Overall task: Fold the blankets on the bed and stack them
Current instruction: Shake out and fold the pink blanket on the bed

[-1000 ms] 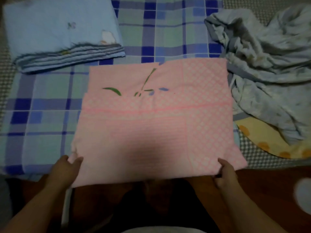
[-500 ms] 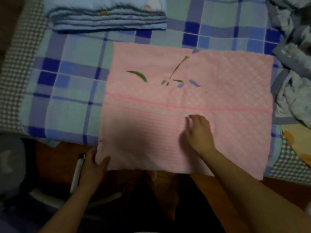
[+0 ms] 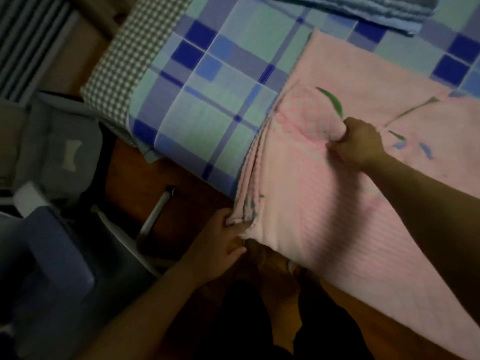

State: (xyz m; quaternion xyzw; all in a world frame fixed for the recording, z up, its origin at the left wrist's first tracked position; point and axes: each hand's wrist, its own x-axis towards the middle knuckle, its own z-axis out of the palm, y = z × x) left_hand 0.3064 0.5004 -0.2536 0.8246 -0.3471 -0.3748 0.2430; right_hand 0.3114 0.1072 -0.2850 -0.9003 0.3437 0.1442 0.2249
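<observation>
A partly folded pink woven blanket with a green leaf-and-stem print [image 3: 324, 193] lies across the near side of the bed, on a blue, green and white checked bed sheet [image 3: 207, 94], with its near edge hanging over the bed's side. The left hand [image 3: 223, 245] is at the blanket's near left corner, fingers curled round the stacked layers of cloth there and pinching them together. The right hand [image 3: 359, 142] reaches farther in, over the blanket's top face, and is closed in a fist on a bunch of the pink cloth just beside the green leaf, so that the fabric puckers up and creases run from it toward the left edge. At the far side of the bed a folded light blue blanket [image 3: 363, 14] rests on the checked sheet, well apart from both hands; only its near edge, showing several layers, is in view. A brown-and-white gingham mattress cover [image 3: 124, 53] shows past the sheet's left border. Below the bed lies a dark reddish-brown floor [image 3: 145, 183], and a grey chair with white metal legs [image 3: 59, 152] stands to the left of the person.
</observation>
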